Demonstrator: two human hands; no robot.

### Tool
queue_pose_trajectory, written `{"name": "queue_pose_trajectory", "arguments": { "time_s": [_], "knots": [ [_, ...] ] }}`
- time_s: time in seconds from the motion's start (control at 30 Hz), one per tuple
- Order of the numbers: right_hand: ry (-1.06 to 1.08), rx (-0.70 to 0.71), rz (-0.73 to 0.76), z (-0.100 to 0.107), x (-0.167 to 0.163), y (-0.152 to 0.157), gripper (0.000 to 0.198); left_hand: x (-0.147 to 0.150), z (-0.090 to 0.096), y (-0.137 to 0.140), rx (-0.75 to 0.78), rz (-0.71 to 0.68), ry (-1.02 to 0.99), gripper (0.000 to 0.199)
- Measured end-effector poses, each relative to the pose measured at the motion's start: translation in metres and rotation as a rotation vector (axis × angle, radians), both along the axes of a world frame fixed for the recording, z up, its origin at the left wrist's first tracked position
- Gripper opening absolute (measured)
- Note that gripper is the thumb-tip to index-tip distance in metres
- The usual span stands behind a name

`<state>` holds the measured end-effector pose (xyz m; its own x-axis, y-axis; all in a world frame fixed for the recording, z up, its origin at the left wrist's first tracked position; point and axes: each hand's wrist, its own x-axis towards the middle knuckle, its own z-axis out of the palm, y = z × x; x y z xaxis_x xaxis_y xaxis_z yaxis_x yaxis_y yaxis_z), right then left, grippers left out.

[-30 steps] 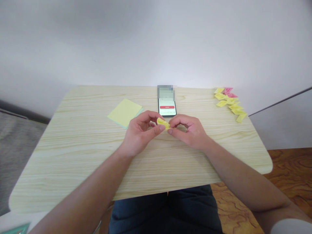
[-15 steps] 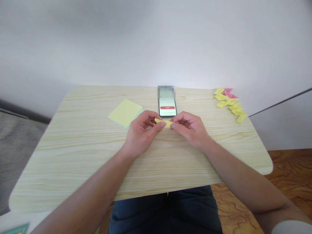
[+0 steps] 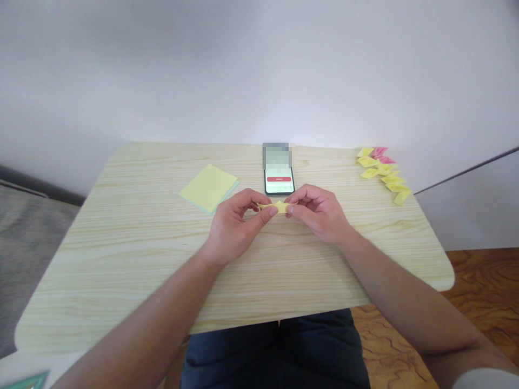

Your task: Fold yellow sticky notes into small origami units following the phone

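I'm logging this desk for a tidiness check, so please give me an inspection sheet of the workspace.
Surface: pale wooden table, flat.
Job's things: small folded yellow paper, pinched at both ends.
Clutter: yellow note pad at the left; phone with a lit screen behind the hands; pile of folded papers, yellow and pink, at the far right corner.
Grippers: left hand and right hand both hold the paper.
Cables: nothing seen.
Surroundings: white wall, wooden floor.

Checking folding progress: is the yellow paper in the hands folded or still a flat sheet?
Folded. The yellow paper is a small narrow shape pinched between left hand and right hand, far smaller than the flat pad.
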<state>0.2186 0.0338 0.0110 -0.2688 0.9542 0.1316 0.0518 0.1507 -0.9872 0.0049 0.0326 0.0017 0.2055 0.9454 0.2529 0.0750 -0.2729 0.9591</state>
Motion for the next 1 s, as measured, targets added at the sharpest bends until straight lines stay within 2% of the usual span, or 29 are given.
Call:
{"name": "queue_pose_trajectory", "arguments": {
  "time_s": [0.43,0.73,1.0],
  "knots": [
    [-0.037,-0.049,-0.009,0.0002,0.0002,-0.0004,0.016,0.0022,0.0051,0.0014,-0.164,-0.047,-0.097,0.022],
    [-0.048,0.051,-0.017,-0.002,0.0008,-0.0001,0.014,0.001,0.0065,0.001,-0.19,-0.081,-0.066,0.02],
    [-0.017,-0.023,0.021,-0.0023,0.0003,-0.0014,0.024,0.0017,0.0038,-0.0005,-0.166,-0.066,-0.049,0.023]
  ]
}}
